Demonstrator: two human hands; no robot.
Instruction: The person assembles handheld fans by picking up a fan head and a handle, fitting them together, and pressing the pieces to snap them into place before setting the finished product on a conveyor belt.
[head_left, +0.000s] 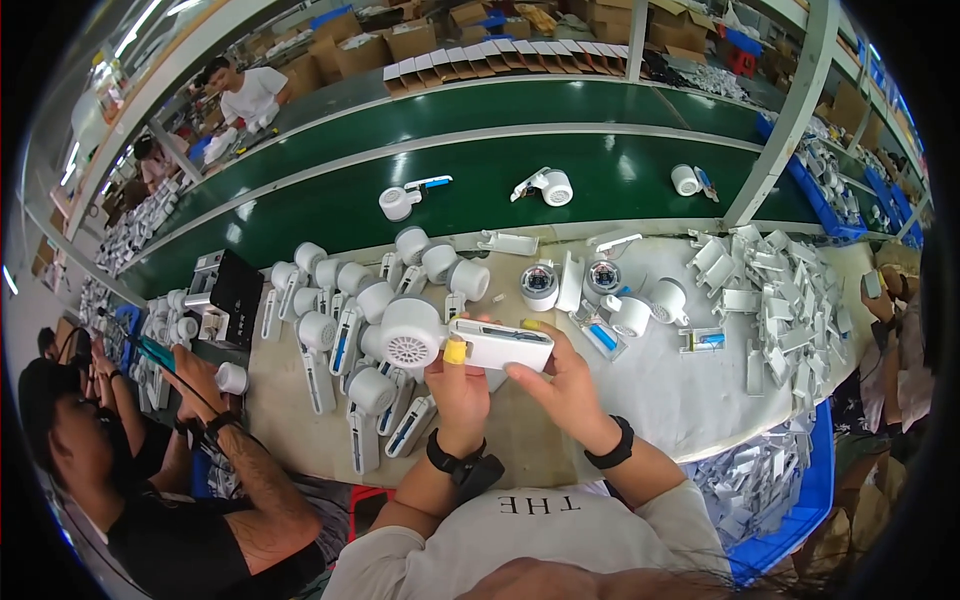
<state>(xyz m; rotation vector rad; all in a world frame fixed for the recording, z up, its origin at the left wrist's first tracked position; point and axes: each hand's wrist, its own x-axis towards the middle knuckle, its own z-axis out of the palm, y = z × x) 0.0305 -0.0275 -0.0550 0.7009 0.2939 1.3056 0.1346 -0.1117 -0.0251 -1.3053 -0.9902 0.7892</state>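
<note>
We logged fans [375,300] packed toward the left edge of the table [640,420], probably bunched to save room. Our left hand [464,402] was clamped round the neck of a white fan [500,352], in from the near edge; our right hand [572,388] gripped its handle end, likely for steadiness. Loose shells [780,310] lay heaped toward the right edge, apparently sorted apart.

The white round-headed device [497,348] is held roughly level.
</note>
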